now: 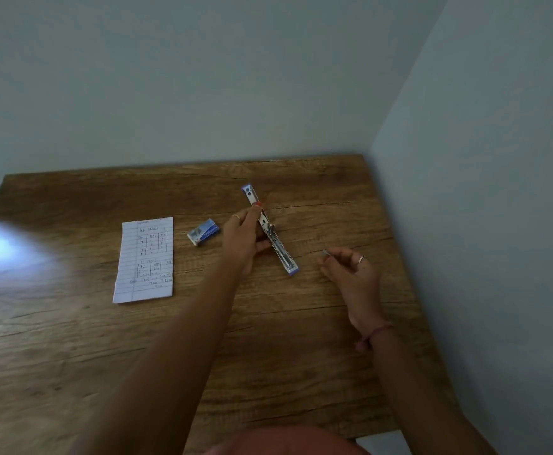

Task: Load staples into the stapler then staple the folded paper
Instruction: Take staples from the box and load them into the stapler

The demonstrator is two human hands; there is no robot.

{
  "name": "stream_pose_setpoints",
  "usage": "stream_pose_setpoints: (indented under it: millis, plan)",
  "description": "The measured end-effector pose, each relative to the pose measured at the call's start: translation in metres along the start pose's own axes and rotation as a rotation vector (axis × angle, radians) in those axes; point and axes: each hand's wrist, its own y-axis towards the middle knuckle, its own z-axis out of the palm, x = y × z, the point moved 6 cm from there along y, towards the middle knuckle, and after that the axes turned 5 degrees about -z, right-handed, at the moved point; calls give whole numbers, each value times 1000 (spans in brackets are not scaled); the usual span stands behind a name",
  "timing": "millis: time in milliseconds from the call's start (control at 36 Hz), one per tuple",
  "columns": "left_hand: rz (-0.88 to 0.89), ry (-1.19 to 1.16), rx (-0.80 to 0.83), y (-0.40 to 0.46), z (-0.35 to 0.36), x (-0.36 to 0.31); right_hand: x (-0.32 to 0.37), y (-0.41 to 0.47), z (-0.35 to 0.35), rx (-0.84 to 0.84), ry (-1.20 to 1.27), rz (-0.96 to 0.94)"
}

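A stapler (270, 229) lies swung fully open on the wooden table (170, 339), a long metal strip with purple ends. My left hand (244, 239) grips it at the middle, fingers over the top and thumb below. My right hand (350, 270) hovers to the right of the stapler and pinches a small grey strip of staples (326, 253) between thumb and fingertips. A small blue staple box (203, 232) sits just left of my left hand. The folded lined paper (144, 259), with handwriting on it, lies flat further left.
The table stands in a corner, with pale walls (482, 159) right behind it and along its right side. A bright glare spot lies on the table's far left. Part of my clothing shows at the bottom edge.
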Motion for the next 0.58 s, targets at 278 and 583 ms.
stream_pose_setpoints:
  millis: [278, 583]
  plan:
    - [-21, -126, 130, -23, -10, -10, -5, -11, 24, 117, 372, 324]
    - [1, -233, 230, -50, -25, -25, 19, -28, 47, 139, 263, 163]
